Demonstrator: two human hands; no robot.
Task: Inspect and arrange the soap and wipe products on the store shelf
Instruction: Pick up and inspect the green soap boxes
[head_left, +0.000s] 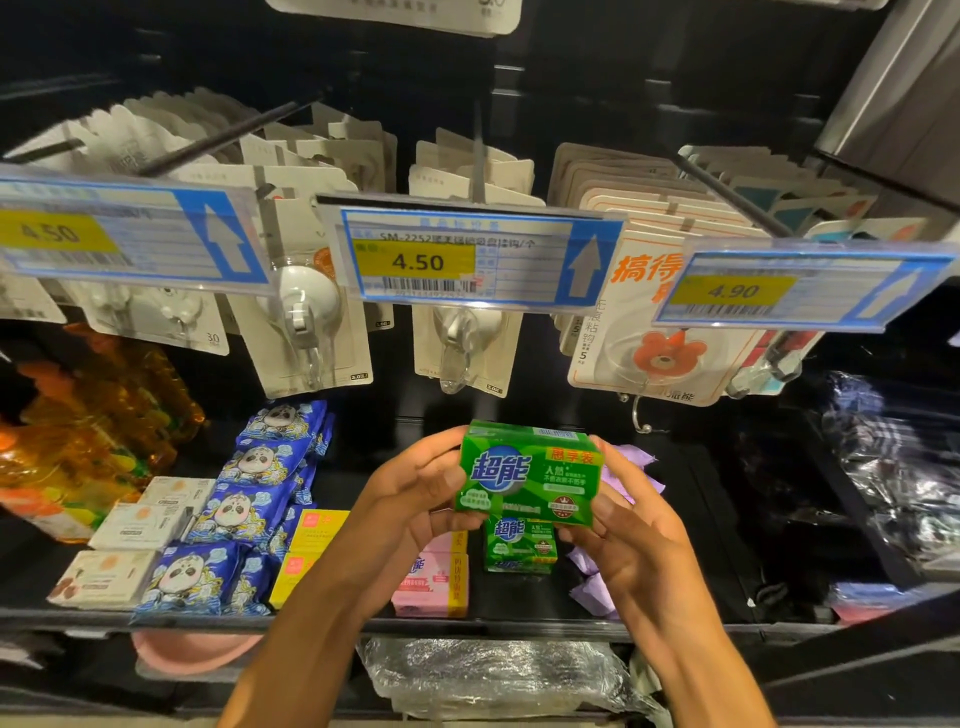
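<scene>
Blue panda wipe packs (228, 514) lie in rows at the left of the shelf (78, 618). Next, a person's left hand (415, 493) curls its fingers round one end of a green soap pack (527, 475), raised above the shelf (label facing the camera). The right hand (623, 519) clasps the other end likewise. A second green pack (521, 545) sits directly below. A loosened grip would likely drop the held pack onto it, knocking the row askew.
</scene>
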